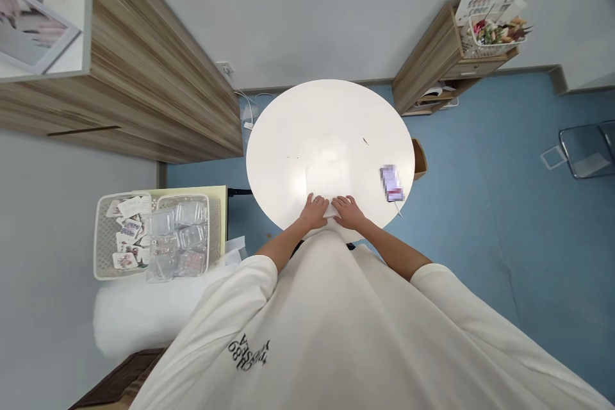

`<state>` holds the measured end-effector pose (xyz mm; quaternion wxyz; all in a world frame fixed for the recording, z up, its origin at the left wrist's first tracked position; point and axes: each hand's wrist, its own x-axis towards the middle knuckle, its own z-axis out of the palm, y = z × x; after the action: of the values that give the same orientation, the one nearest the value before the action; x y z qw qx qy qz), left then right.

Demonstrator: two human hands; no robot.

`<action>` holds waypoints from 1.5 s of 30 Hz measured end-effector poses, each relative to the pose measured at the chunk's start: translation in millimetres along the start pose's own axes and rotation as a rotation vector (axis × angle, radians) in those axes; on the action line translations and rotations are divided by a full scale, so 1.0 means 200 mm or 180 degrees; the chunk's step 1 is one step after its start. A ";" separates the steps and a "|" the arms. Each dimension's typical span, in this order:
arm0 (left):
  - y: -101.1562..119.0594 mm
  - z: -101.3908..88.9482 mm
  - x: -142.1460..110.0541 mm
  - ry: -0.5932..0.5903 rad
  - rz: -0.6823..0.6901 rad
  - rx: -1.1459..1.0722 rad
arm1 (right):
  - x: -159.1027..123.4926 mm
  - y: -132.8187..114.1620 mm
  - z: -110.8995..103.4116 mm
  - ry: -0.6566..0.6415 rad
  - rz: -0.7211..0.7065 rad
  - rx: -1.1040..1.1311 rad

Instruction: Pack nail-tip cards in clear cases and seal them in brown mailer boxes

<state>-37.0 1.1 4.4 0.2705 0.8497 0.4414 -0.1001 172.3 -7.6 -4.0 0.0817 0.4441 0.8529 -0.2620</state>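
Evenly resting left hand (314, 212) and right hand (348, 213) palm-down at a white sheet (327, 180) on the table (288, 116), with fingers bent; cannot tell whether gripping it.

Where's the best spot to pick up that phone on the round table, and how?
I'd grip the phone by its long edges near the middle, right hand coming from above. It lies flat, its long sides look exposed, and what seems a white cable trails from its near end.
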 end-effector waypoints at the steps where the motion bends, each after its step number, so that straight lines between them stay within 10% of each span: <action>1: -0.01 -0.01 0.00 -0.0043 0.0018 -0.0009 | 0.00 0.00 0.00 -0.0012 -0.0027 0.0001; 13: -0.11 -0.07 0.04 -0.0264 0.0102 -0.0298 | 0.05 0.00 -0.12 -0.0102 0.0025 -0.0139; 24: -0.07 -0.10 0.11 0.0552 0.0073 -0.0082 | 0.21 0.10 -0.18 0.0002 0.0600 -0.0058; 31: -0.08 -0.03 0.23 0.0141 0.0022 -0.0058 | 0.15 0.11 -0.15 0.0145 0.0995 -0.0158; 45: -0.08 0.00 0.02 -0.0132 0.0083 0.0024 | 0.05 -0.04 -0.10 -0.0112 -0.0069 0.0137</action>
<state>-47.3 11.2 -2.4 0.2776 0.8542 0.4241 -0.1158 162.1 5.2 12.1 0.0843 0.4317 0.8503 -0.2889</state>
